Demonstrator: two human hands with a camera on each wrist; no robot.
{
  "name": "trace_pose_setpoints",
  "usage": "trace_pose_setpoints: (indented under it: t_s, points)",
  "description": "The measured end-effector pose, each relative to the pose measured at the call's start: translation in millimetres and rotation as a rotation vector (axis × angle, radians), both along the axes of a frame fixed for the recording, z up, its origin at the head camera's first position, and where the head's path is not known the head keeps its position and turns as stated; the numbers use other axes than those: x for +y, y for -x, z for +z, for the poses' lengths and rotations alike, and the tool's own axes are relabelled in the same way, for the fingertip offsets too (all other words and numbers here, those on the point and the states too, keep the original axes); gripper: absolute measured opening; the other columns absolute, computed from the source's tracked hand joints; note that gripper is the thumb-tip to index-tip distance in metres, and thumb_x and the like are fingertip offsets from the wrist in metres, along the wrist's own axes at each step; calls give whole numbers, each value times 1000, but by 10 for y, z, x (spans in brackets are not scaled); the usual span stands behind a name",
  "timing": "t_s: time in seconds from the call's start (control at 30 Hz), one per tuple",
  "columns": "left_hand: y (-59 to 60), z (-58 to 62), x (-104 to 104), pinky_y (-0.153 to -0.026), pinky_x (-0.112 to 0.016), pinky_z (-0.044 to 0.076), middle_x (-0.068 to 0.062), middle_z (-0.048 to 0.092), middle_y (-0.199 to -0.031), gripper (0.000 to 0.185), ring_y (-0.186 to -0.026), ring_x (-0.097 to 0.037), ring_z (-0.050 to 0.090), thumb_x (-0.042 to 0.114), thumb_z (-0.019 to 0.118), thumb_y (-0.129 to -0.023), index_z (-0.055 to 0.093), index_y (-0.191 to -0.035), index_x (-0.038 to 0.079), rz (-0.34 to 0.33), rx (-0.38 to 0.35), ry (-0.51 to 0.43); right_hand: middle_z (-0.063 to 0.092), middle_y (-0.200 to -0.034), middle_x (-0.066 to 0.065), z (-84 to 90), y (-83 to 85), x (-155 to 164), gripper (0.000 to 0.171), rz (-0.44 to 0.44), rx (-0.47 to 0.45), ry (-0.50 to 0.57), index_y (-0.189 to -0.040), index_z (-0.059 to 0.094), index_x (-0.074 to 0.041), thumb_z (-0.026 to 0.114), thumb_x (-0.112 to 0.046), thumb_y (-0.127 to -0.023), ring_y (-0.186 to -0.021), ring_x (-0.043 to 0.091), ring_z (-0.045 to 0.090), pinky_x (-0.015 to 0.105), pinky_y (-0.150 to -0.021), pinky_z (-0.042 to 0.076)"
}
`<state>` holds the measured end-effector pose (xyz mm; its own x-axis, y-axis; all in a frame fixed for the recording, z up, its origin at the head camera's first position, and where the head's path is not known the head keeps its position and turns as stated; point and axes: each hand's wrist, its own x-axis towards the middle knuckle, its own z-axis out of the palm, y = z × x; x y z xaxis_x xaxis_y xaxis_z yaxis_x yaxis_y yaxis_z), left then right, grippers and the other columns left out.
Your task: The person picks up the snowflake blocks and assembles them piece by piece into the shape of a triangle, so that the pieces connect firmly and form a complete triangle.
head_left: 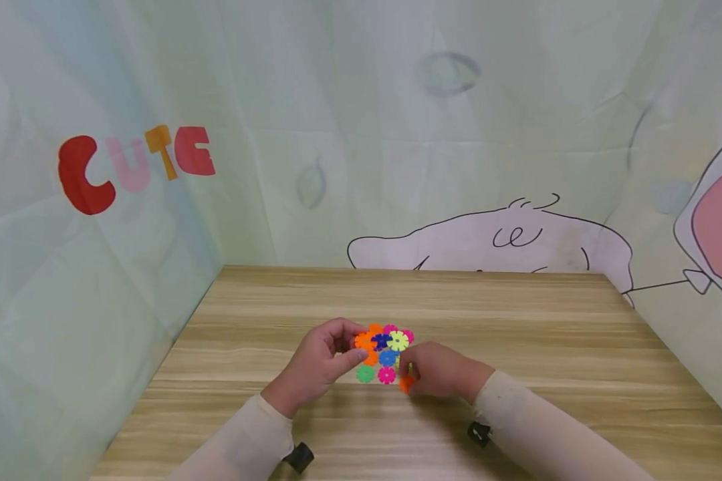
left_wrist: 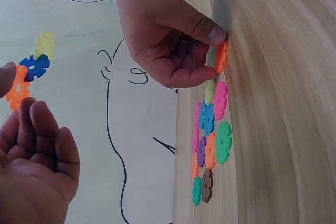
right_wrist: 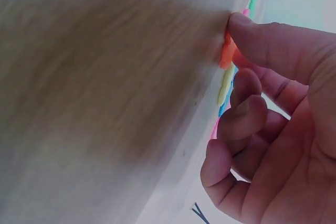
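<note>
My left hand (head_left: 319,361) pinches an orange flower-shaped plastic disc (left_wrist: 18,88) between thumb and fingers, above the table. Linked to it in a short chain are a dark blue disc (left_wrist: 34,68) and a pale yellow disc (left_wrist: 44,44). Down at the tabletop, my right hand (head_left: 442,369) pinches another orange disc (right_wrist: 227,51) by its edges, thumb on one side and index finger on the other. Loose discs lie close beside it, among them a pink one (head_left: 386,375), a light blue one (head_left: 388,358) and a green one (head_left: 366,373). The left hand's chain overlaps several of them in the head view.
The wood-grain table (head_left: 228,294) reaches back to a fabric backdrop (head_left: 289,87) printed with cartoon drawings and letters. A brown disc (left_wrist: 207,185) and a teal disc (left_wrist: 197,191) lie at one end of the group. Black wrist cameras sit below both sleeves.
</note>
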<state>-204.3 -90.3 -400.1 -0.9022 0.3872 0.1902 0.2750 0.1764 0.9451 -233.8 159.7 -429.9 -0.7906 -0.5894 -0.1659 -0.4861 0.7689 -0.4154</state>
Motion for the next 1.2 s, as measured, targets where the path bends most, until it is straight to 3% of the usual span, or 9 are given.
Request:
trace_pose_setpoints:
  t_s: [0.37,0.63,0.8,0.97,1.2]
  points:
    - [15,-16,-14,-76,-28,52,-6,60,-93,27,-87,-26,56,22,72,-88,64,-114,17,23,10,21,55,-74,-8,-39,-50,75,30,-31,-76,10,-87,55,-24,82,-24,-75,-68,11,51,28,-63,45]
    - [23,-11,-9,-75,-28,52,-8,60,-93,25,-86,-26,56,21,72,-88,65,-112,17,28,5,23,55,-71,-7,-8,-58,200,23,-46,-128,202,-95,61,-29,77,-22,-81,-64,11,51,27,-59,45]
    - [25,-8,-16,-73,-28,53,-9,60,-94,24,-86,-27,56,21,72,-88,65,-111,16,27,-5,13,56,-73,-2,186,-110,237,24,-116,-101,426,-106,63,-24,75,-25,-85,-62,15,51,27,-54,46]
    - [25,-1,-20,-73,-28,53,-9,61,-96,25,-87,-27,56,22,71,-89,64,-112,15,18,-14,-6,59,-80,2,369,-179,263,28,-137,-29,606,-114,63,-25,71,-19,-88,-66,18,53,26,-55,48]
    - [28,6,-27,-73,-28,54,-9,62,-97,26,-86,-27,57,23,72,-88,64,-112,14,12,-17,-27,61,-83,3,446,-236,276,29,-123,7,699,-118,63,-18,69,-13,-90,-68,19,55,26,-57,50]
